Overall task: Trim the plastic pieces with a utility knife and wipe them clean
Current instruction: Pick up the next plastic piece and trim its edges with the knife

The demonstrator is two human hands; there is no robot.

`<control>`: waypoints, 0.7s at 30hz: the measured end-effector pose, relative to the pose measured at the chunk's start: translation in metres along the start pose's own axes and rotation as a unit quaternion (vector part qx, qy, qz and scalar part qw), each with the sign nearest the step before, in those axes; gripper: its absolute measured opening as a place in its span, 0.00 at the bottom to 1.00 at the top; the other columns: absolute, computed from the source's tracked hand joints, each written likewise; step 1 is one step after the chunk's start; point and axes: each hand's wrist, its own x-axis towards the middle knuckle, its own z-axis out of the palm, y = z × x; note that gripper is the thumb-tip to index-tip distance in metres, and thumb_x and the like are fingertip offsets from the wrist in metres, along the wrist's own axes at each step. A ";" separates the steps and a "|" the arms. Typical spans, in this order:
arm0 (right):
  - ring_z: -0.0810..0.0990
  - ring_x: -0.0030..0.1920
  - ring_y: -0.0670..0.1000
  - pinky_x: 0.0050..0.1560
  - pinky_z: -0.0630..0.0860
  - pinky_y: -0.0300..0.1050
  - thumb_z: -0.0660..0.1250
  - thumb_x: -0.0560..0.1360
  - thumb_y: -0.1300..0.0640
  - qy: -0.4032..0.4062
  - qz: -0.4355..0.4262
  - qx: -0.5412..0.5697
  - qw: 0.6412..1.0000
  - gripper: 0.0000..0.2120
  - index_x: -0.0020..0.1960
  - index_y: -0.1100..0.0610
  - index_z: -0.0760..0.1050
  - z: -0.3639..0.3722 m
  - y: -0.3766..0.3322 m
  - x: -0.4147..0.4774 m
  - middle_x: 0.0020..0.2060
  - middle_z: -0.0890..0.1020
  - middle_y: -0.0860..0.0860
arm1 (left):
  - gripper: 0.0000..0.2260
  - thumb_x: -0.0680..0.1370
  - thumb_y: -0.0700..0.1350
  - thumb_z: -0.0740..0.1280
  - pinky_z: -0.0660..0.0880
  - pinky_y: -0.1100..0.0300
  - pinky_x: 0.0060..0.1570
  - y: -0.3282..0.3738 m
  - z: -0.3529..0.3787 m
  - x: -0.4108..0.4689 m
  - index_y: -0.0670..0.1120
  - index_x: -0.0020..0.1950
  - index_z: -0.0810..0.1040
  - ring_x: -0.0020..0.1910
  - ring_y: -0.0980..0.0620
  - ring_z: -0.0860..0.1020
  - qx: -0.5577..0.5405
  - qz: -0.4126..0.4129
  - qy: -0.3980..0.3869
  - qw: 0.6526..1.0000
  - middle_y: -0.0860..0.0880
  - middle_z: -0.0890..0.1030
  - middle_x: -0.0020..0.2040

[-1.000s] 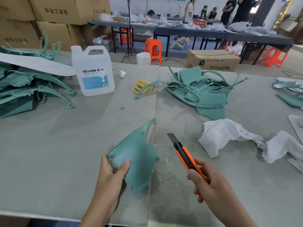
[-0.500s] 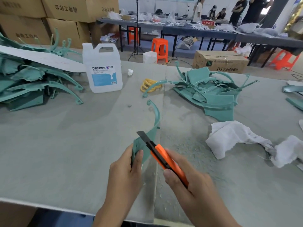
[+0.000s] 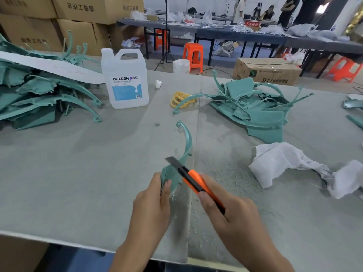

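Observation:
My left hand grips the lower end of a teal plastic piece, held on edge above the grey table so its curved arm rises away from me. My right hand holds an orange utility knife. Its dark blade lies across the piece's edge just above my left thumb. Thin plastic shavings lie scattered on the table around the piece. A crumpled white cloth lies to the right of my hands.
A heap of teal pieces lies at the left, another heap at the back right. A white DEXCON jug stands behind, with yellow rings beside it. Cardboard boxes, orange stools and people stand beyond the table.
My left hand turned the flat piece up on edge, and my right hand brought the knife in from the right onto its edge. Over the last half second both hands barely moved.

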 end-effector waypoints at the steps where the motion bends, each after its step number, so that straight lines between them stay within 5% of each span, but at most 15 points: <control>1: 0.77 0.30 0.47 0.31 0.73 0.40 0.52 0.79 0.34 0.014 0.011 -0.012 1.000 0.22 0.71 0.20 0.55 -0.001 0.005 0.005 0.28 0.76 0.41 | 0.08 0.83 0.51 0.58 0.67 0.62 0.29 0.000 0.000 0.000 0.60 0.44 0.65 0.33 0.53 0.75 0.005 0.003 -0.001 1.000 0.51 0.72 0.27; 9: 0.78 0.32 0.50 0.37 0.78 0.53 0.57 0.82 0.41 0.012 0.085 -0.064 0.994 0.19 0.73 0.34 0.68 -0.024 0.025 0.047 0.28 0.75 0.46 | 0.09 0.79 0.59 0.50 0.66 0.63 0.26 0.006 -0.001 -0.004 0.58 0.50 0.66 0.28 0.54 0.73 0.027 0.037 -0.020 0.999 0.56 0.69 0.27; 15: 0.78 0.30 0.46 0.31 0.74 0.41 0.55 0.80 0.36 -0.058 -0.010 -0.030 0.998 0.18 0.68 0.24 0.64 -0.044 -0.014 0.010 0.32 0.79 0.43 | 0.14 0.79 0.60 0.49 0.63 0.63 0.25 0.009 -0.002 -0.005 0.55 0.51 0.70 0.25 0.53 0.70 0.030 0.039 -0.015 0.999 0.55 0.67 0.24; 21: 0.77 0.33 0.47 0.35 0.75 0.43 0.52 0.78 0.35 -0.077 -0.013 -0.058 0.995 0.19 0.68 0.22 0.60 -0.054 -0.022 0.001 0.34 0.80 0.42 | 0.10 0.79 0.59 0.50 0.66 0.67 0.27 0.009 -0.001 -0.007 0.57 0.49 0.67 0.28 0.58 0.72 0.013 0.039 -0.023 0.999 0.62 0.73 0.28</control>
